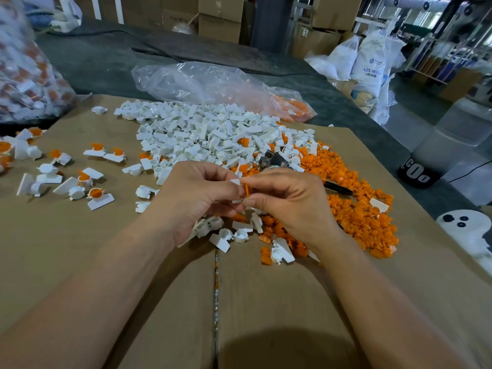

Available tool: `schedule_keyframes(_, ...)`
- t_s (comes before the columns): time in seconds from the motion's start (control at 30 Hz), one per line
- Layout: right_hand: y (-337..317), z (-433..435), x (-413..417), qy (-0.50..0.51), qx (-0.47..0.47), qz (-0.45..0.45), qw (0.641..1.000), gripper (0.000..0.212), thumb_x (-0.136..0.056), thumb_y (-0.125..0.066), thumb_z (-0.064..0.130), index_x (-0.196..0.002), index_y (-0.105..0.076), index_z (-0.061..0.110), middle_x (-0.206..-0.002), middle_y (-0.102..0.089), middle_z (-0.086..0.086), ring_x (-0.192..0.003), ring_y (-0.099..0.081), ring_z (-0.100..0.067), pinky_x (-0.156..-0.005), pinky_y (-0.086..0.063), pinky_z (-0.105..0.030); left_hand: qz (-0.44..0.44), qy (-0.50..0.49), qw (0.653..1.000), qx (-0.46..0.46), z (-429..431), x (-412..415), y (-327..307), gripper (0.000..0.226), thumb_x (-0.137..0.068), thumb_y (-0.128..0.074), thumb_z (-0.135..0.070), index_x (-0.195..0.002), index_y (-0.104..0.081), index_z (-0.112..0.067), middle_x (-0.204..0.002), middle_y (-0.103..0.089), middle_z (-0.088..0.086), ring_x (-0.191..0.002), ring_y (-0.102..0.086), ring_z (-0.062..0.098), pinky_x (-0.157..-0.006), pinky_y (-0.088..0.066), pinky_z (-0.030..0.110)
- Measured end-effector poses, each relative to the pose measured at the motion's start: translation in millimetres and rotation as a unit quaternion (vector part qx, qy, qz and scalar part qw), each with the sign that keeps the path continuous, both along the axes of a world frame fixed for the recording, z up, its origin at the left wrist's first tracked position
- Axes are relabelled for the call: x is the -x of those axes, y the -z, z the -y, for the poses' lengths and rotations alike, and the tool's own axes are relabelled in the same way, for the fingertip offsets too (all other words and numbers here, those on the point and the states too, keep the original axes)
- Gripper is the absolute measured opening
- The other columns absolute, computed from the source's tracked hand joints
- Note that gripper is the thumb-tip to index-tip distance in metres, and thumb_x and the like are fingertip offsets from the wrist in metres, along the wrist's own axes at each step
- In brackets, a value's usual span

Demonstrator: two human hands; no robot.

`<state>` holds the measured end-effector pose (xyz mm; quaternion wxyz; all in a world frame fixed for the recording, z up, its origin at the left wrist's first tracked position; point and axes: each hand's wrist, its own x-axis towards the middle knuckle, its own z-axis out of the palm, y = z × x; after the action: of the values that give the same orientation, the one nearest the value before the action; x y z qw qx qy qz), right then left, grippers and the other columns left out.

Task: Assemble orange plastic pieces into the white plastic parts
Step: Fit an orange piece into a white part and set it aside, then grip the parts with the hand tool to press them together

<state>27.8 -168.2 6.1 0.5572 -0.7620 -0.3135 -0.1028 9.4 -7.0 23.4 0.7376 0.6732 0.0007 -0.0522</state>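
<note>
orange piece (pixel 247 189) pinched by right hand (pixel 290 206), white part (pixel 235 181) gripped by left hand (pixel 191 198), clear bag (pixel 213 83) holds more.

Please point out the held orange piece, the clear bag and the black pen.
Orange piece (pixel 247 189): head view, middle of its visible edge.
Clear bag (pixel 202 81): head view, its crumpled middle.
Black pen (pixel 338 187): head view, its barrel.

Small orange piece (pixel 247 189) upright, touching white part (pixel 236 181) just beside it
</note>
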Motion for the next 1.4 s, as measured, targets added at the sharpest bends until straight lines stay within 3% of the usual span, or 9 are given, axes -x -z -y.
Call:
schedule_keyframes(0.1, -2.6, -0.8, 1.6, -0.021, -0.01, -0.027, 0.999, 0.033, -0.074, -0.07, 0.001, -0.106, -0.064, 0.005, -0.086, -0.069, -0.009, -0.076, -0.07, -0.02, -0.075, -0.057, -0.037, 0.004, 0.003, 1.0, 0.009, 0.1, 0.4, 0.3, 0.016, -0.073, -0.065, 0.01, -0.061, -0.062, -0.002, -0.052, -0.062, 0.01, -0.046, -0.061, 0.016, -0.044, -0.049, 0.018)
schedule_keyframes(0.17, -7.2, 0.5, 1.9, -0.017, -0.005, -0.058, 0.998, 0.031, -0.072, -0.072, 0.016, -0.103, -0.067, 0.014, -0.088, -0.07, -0.003, -0.078, -0.07, -0.015, -0.077, -0.056, -0.032, -0.003, -0.001, 1.0, 0.024, -0.4, 0.1, 0.3, 0.016, -0.072, -0.066, 0.009, -0.062, -0.062, -0.003, -0.053, -0.062, 0.011, -0.047, -0.062, 0.017, -0.045, -0.049, 0.018)
schedule_keyframes(0.27, -16.3, 15.3, -4.1, 0.112, 0.069, -0.076, 0.988, 0.046, -0.062, -0.064, 0.052, -0.105, -0.061, 0.037, -0.093, -0.066, 0.017, -0.088, -0.063, 0.002, -0.084, -0.051, -0.022, -0.008, -0.012, 0.999, 0.05, -2.0, -1.3, -0.2, 0.014, -0.073, -0.065, 0.009, -0.065, -0.06, -0.001, -0.052, -0.061, 0.008, -0.048, -0.063, 0.016, -0.044, -0.048, 0.017)
schedule_keyframes(0.37, -23.2, 39.5, -15.5, 0.253, 0.21, -0.098, 0.94, 0.076, -0.063, -0.056, 0.065, -0.13, -0.049, 0.029, -0.124, -0.056, 0.011, -0.113, -0.049, -0.002, -0.091, -0.038, -0.02, -0.005, -0.02, 0.997, 0.069, -2.5, -1.3, -0.4, 0.013, -0.073, -0.064, 0.01, -0.066, -0.06, 0.0, -0.05, -0.06, 0.006, -0.047, -0.063, 0.015, -0.042, -0.048, 0.016)
schedule_keyframes(0.5, -18.4, 61.6, -30.1, 0.267, 0.431, -0.186, 0.842, 0.115, -0.049, -0.041, 0.079, -0.146, -0.019, 0.022, -0.153, -0.021, -0.003, -0.14, -0.019, -0.022, -0.112, -0.018, -0.049, -0.01, -0.017, 0.996, 0.085, -1.6, -0.8, -0.5, 0.01, -0.073, -0.064, 0.009, -0.069, -0.061, 0.0, -0.05, -0.061, 0.006, -0.047, -0.063, 0.015, -0.043, -0.048, 0.016)
schedule_keyframes(0.63, -7.3, 64.8, -42.0, 0.249, 0.507, -0.215, 0.797, 0.114, -0.055, -0.047, 0.082, -0.147, -0.015, 0.022, -0.154, -0.017, -0.001, -0.14, -0.017, -0.023, -0.11, -0.009, -0.059, -0.011, -0.015, 0.996, 0.093, -3.1, -0.4, -0.9, 0.01, -0.073, -0.064, 0.009, -0.07, -0.061, 0.0, -0.051, -0.061, 0.006, -0.048, -0.063, 0.015, -0.043, -0.049, 0.016)
schedule_keyframes(1.03, -9.9, 62.1, -37.3, 0.359, 0.476, -0.058, 0.801, 0.071, -0.069, -0.068, 0.058, -0.13, -0.047, 0.028, -0.126, -0.049, -0.006, -0.119, -0.041, -0.027, -0.1, -0.028, -0.043, -0.023, -0.028, 0.991, 0.132, -2.1, -1.5, 0.3, 0.009, -0.072, -0.064, 0.008, -0.073, -0.059, 0.001, -0.053, -0.063, 0.008, -0.05, -0.065, 0.016, -0.043, -0.05, 0.017)
schedule_keyframes(1.2, -17.1, 50.2, -26.0, 0.34, 0.318, 0.032, 0.885, 0.044, -0.082, -0.065, 0.019, -0.123, -0.051, 0.019, -0.11, -0.049, 0.004, -0.102, -0.043, -0.013, -0.084, -0.032, -0.025, -0.005, -0.067, 0.99, 0.125, -1.5, -2.2, 0.5, 0.014, -0.075, -0.064, 0.007, -0.07, -0.058, -0.004, -0.051, -0.063, 0.002, -0.048, -0.064, 0.013, -0.041, -0.047, 0.016)
schedule_keyframes(1.4, -22.7, 35.4, -8.7, 0.269, 0.295, 0.088, 0.913, 0.029, -0.085, -0.061, 0.024, -0.113, -0.055, 0.018, -0.093, -0.042, 0.015, -0.086, -0.036, 0.001, -0.068, -0.03, -0.011, 0.02, -0.14, 0.983, 0.12, 0.3, -4.2, 0.6, 0.019, -0.076, -0.068, -0.002, -0.066, -0.058, -0.014, -0.05, -0.06, -0.004, -0.032, -0.04, 0.004, -0.034, -0.028, 0.011)
